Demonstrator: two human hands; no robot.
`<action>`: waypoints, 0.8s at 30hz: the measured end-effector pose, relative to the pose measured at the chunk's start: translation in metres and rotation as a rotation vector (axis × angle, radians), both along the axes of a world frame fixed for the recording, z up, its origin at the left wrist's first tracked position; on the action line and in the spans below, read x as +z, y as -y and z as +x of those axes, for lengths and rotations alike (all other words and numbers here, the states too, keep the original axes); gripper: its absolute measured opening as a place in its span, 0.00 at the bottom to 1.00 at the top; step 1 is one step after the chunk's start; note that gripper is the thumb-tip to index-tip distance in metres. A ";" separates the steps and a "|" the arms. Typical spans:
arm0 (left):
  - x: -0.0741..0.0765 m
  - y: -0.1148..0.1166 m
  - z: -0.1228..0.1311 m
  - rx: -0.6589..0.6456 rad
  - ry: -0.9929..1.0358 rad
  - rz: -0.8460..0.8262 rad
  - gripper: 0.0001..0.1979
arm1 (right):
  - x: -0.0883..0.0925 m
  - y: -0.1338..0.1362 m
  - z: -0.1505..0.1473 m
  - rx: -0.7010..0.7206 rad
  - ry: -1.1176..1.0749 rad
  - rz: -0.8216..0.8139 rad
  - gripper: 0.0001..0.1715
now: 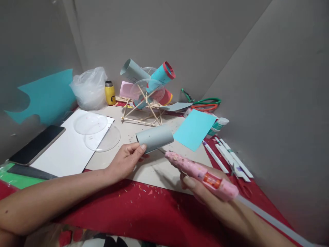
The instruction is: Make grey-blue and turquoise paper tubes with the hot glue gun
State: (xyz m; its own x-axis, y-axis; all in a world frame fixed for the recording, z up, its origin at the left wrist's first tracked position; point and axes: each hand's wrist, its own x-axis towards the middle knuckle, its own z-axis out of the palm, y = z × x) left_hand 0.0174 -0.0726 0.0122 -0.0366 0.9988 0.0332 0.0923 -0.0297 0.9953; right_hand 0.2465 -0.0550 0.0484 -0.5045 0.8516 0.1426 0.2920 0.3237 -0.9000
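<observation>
A rolled grey paper tube (155, 136) lies sideways above the board, its near left end pinched between the thumb and fingers of my left hand (131, 156). My right hand (197, 187) is wrapped round a pink glue gun (189, 165) with a clear glue stick (267, 214) out of its back. The gun's metal nozzle points at the tube's lower edge; whether it touches cannot be told. Behind them stands a wheel model made of wooden sticks (151, 109), clear plastic discs (151, 90) and coloured paper tubes, among them a blue one (158, 77) with a red rim.
On the left are a phone (37, 144), white paper (64, 151) and clear lids (113, 137). A plastic bag (88, 90) and yellow bottle (110, 94) stand behind. To the right lie blue paper (195, 129), several markers (216, 157) and scissors (205, 107). Grey walls enclose the table.
</observation>
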 end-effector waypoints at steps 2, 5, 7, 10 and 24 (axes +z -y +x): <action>-0.002 -0.001 0.001 0.005 0.054 -0.025 0.22 | -0.001 0.003 -0.008 0.033 0.011 0.033 0.19; -0.004 -0.003 0.002 0.004 0.100 -0.063 0.23 | -0.008 0.001 -0.012 0.054 0.019 0.071 0.19; -0.005 -0.005 0.002 -0.003 0.107 -0.066 0.22 | -0.014 -0.001 -0.012 0.052 0.041 0.081 0.18; -0.004 -0.006 0.003 -0.018 0.091 -0.062 0.21 | -0.020 -0.003 -0.009 0.048 0.078 0.087 0.15; -0.003 -0.004 0.005 -0.058 0.004 -0.028 0.19 | -0.035 -0.004 -0.011 0.074 0.157 0.111 0.13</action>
State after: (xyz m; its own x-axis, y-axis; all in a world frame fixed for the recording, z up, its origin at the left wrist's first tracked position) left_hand 0.0225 -0.0681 0.0097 0.0217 0.9998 0.0052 0.0876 -0.0071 0.9961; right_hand 0.2359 -0.0513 0.0138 -0.5884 0.7949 0.1483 0.3978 0.4443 -0.8027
